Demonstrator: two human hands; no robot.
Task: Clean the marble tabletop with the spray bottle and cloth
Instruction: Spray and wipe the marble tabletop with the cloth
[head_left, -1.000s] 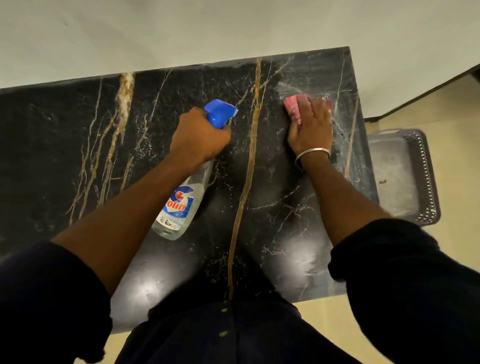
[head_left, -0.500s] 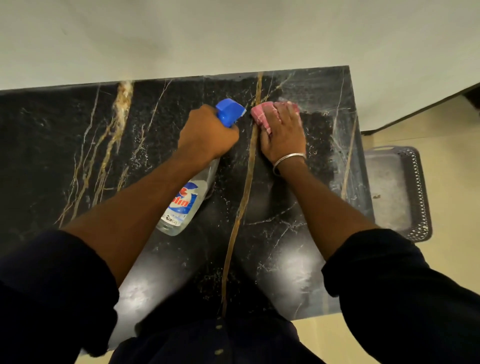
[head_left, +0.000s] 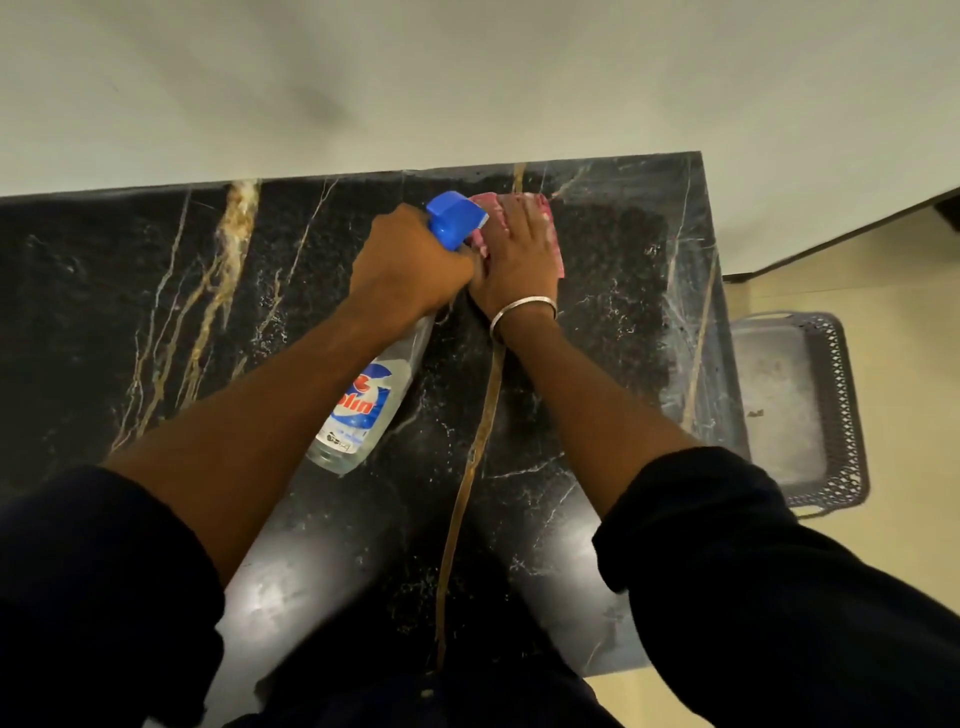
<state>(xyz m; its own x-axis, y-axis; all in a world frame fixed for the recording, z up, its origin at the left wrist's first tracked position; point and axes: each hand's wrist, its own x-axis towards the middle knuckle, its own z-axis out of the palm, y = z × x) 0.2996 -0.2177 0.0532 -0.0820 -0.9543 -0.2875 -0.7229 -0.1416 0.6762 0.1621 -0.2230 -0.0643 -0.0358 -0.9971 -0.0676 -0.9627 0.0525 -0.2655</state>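
The black marble tabletop with gold and white veins fills the middle of the view. My left hand grips the neck of a clear spray bottle with a blue nozzle and a blue-and-red label; the bottle slants down toward me above the marble. My right hand, a metal bangle on its wrist, presses flat on a pink cloth near the table's far edge, right beside the left hand. Most of the cloth is hidden under the palm.
A pale wall runs along the table's far edge. A grey perforated plastic basket sits on the cream floor just past the table's right edge. My dark sleeves cover the lower corners.
My right hand has slid the pink cloth leftward from the table's right part to the centre vein, beside the bottle's nozzle. The left hand kept hold of the bottle.
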